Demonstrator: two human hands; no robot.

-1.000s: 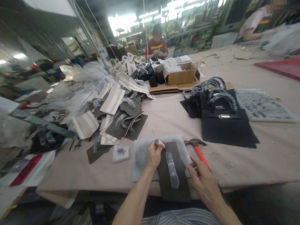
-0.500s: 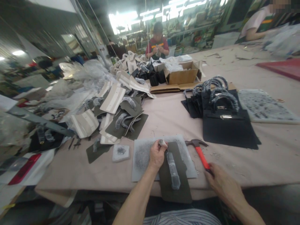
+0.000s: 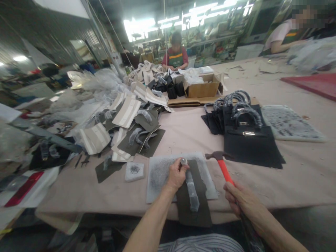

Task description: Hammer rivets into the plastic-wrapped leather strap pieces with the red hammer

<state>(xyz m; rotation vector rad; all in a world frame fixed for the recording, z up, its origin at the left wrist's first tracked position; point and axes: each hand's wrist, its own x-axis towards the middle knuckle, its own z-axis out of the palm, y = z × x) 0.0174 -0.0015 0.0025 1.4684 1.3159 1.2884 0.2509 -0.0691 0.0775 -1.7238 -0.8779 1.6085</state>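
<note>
My left hand [image 3: 176, 175] is closed round a small upright metal punch [image 3: 183, 162], its tip set on a dark olive leather panel [image 3: 193, 206]. A plastic-wrapped handle [image 3: 191, 190] lies along the panel. The panel rests on a grey-stained white cutting pad [image 3: 160, 175] at the table's near edge. My right hand [image 3: 240, 199] grips the red handle of a hammer [image 3: 222, 164], whose head is raised a little to the right of the punch.
A small white block [image 3: 134, 171] lies left of the pad. Piled olive and cream panels [image 3: 131, 122] cover the left. Black handbags [image 3: 246, 136] and another pad [image 3: 288, 124] are on the right, a cardboard box [image 3: 203, 85] behind. Two people work further back.
My right hand left the panel, moved right to the hammer's handle, took hold of it and lifted it. My left hand stayed on the punch.
</note>
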